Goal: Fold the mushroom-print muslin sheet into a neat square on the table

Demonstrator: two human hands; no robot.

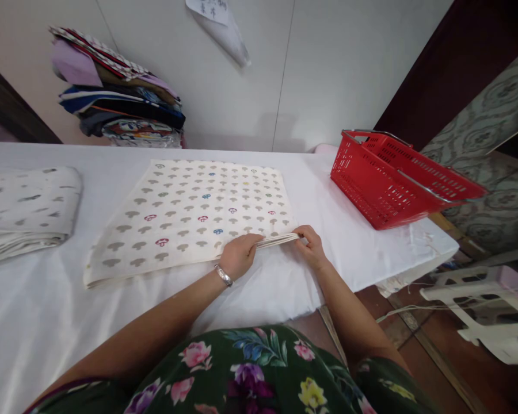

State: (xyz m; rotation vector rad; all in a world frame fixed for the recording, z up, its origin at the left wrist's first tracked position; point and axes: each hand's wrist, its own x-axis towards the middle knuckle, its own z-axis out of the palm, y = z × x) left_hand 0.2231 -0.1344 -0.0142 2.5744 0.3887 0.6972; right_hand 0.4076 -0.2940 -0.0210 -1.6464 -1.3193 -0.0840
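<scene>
A folded white cloth [190, 207] printed with grey and a few coloured mushrooms lies flat on the white-covered table [125, 322]. Its near right edge shows several stacked layers. My left hand [238, 256], with a silver bracelet at the wrist, is closed on that near edge. At the right corner, my right hand [309, 246] pinches the layers between thumb and fingers. The edge between both hands is slightly raised toward me. The fingertips under the cloth are hidden.
A red plastic basket [384, 178] stands at the table's right end. Another folded printed cloth [30, 207] lies on the left. Stacked fabrics [125, 98] sit behind the table against the wall. A white stool [492, 305] is on the floor at right.
</scene>
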